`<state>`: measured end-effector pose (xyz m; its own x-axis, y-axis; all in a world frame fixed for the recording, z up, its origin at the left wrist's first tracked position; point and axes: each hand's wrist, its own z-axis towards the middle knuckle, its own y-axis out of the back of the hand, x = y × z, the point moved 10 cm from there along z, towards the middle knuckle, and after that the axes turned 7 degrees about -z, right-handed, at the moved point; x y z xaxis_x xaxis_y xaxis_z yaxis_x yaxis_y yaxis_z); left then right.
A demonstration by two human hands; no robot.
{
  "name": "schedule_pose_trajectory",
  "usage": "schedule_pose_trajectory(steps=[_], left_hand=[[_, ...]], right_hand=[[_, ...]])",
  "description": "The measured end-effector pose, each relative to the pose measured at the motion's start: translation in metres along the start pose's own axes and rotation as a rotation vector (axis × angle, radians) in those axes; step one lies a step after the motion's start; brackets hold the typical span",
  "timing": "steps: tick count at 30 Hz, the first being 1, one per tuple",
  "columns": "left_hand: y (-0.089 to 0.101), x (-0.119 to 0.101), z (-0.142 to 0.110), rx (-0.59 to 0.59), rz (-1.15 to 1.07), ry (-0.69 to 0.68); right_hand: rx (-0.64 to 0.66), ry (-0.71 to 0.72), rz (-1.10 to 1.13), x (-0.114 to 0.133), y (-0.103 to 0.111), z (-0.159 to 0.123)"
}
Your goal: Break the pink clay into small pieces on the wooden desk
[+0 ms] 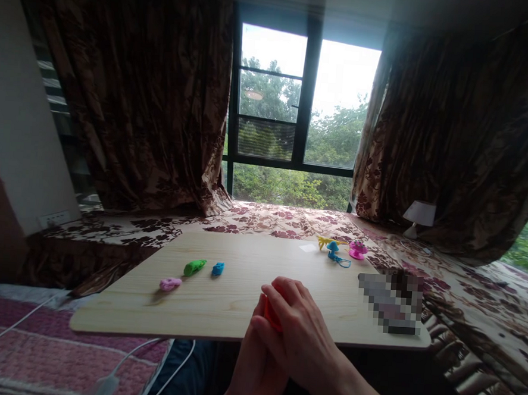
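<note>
My two hands meet over the near edge of the wooden board (239,303). Between the palms is a red lump (271,316) that looks like modelling clay, mostly hidden by the fingers. My right hand (293,318) curls over it from above and the right. Underneath and to the left, my left hand (252,352) cups it, its fingers largely covered. Left of the hands lie a pink lump (170,284), a green lump (194,268) and a small blue lump (217,269), similar in look to clay.
At the board's back right stand a blue mushroom-like piece (333,249), a yellow piece (326,242) and a pink piece (358,250). A blurred-out dark object (389,306) lies on the right side. A white lamp (419,216) stands on the patterned window seat. A white cable (173,371) hangs below.
</note>
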<state>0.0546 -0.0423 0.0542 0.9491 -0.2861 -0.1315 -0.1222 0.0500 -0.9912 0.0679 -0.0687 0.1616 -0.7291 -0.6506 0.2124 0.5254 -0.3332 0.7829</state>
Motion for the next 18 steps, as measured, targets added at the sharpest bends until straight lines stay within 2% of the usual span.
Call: schedule_pose_trajectory(steps=[4, 7, 9, 11, 14, 18], left_hand=[[-0.011, -0.002, 0.001, 0.042, -0.007, 0.014], [-0.011, 0.001, 0.002, 0.034, 0.006, 0.080], [-0.010, -0.001, 0.002, 0.035, 0.043, 0.065], [-0.010, -0.002, 0.002, 0.036, 0.083, 0.029], [-0.013, -0.001, 0.000, 0.028, 0.091, -0.004], [-0.014, 0.000, -0.006, -0.008, 0.066, -0.021]], right_hand=[[0.013, 0.077, 0.038, 0.003, 0.004, 0.002], [0.060, 0.198, 0.059, 0.009, 0.008, 0.002], [0.086, 0.255, 0.037, 0.013, 0.010, 0.001], [0.071, 0.241, -0.010, 0.011, 0.013, 0.001], [0.019, 0.148, -0.067, 0.007, 0.016, 0.001], [0.013, 0.084, -0.063, 0.008, 0.006, 0.000]])
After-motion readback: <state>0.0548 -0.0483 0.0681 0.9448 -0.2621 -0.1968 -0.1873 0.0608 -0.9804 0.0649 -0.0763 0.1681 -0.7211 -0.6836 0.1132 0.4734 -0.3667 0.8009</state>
